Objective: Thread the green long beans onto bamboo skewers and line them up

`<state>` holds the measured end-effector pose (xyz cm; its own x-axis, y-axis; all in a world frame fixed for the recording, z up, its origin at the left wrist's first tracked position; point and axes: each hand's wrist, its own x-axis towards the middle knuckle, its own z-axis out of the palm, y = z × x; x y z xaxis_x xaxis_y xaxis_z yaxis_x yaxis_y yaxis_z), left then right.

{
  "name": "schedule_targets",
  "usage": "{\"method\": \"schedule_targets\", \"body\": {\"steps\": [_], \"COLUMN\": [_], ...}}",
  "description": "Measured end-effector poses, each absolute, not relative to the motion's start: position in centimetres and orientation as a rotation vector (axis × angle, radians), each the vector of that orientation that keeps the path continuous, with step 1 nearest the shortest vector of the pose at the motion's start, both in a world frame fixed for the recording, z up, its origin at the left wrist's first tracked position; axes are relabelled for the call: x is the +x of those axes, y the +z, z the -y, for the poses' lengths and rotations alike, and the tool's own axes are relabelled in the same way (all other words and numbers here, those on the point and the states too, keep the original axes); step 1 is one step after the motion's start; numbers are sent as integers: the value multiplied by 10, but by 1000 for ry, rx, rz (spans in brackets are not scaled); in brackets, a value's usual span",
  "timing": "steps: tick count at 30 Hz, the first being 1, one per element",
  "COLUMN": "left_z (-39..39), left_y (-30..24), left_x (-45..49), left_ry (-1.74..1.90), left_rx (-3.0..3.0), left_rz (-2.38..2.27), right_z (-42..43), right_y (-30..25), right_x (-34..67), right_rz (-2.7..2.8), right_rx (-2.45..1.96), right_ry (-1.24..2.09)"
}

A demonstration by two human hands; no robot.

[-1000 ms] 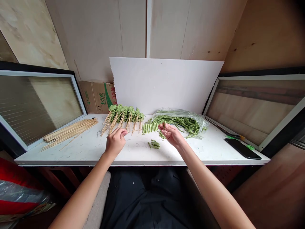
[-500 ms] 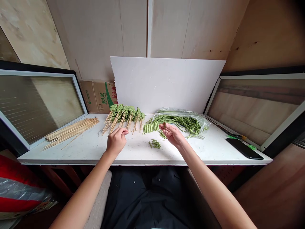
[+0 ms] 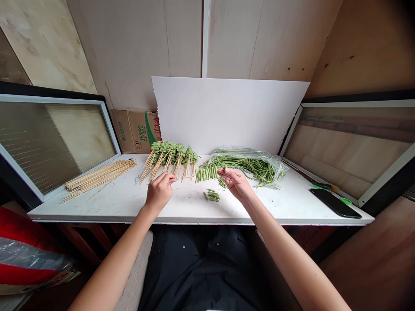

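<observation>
My left hand [image 3: 158, 190] is closed in a pinch on the blunt end of a thin bamboo skewer [image 3: 184, 177] that carries a row of short green bean pieces [image 3: 206, 173]. My right hand [image 3: 236, 183] has its fingers pressed against the far end of that row, at the skewer's tip; what they pinch is too small to name. Both hands hover just above the white table [image 3: 181, 207]. A few loose cut bean pieces [image 3: 212, 195] lie on the table below the skewer.
Finished bean skewers [image 3: 170, 157] are piled behind my left hand. Bare bamboo skewers [image 3: 97, 178] lie at the left. A clear bag of long green beans [image 3: 251, 165] sits at the back right. A black phone [image 3: 335, 203] and scissors lie far right. A cardboard box [image 3: 136, 129] stands behind.
The bean piece that stood upright in my right fingers has gone flush against the row on the skewer. The view has drifted slightly; both hands stay in place.
</observation>
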<state>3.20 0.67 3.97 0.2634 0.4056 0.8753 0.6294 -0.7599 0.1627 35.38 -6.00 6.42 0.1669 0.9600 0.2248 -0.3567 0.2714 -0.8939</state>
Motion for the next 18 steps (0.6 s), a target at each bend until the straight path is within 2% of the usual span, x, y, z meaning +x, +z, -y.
{"method": "schedule_targets", "body": {"steps": [18], "left_z": [-5], "left_y": [40], "left_x": [33], "left_ry": [-1535], "left_rx": [-2346], "left_rz": [910], "right_z": [60], "right_y": [55], "right_x": [336], "right_rz": [888], "right_rx": [-828], "right_ry": [1065]}}
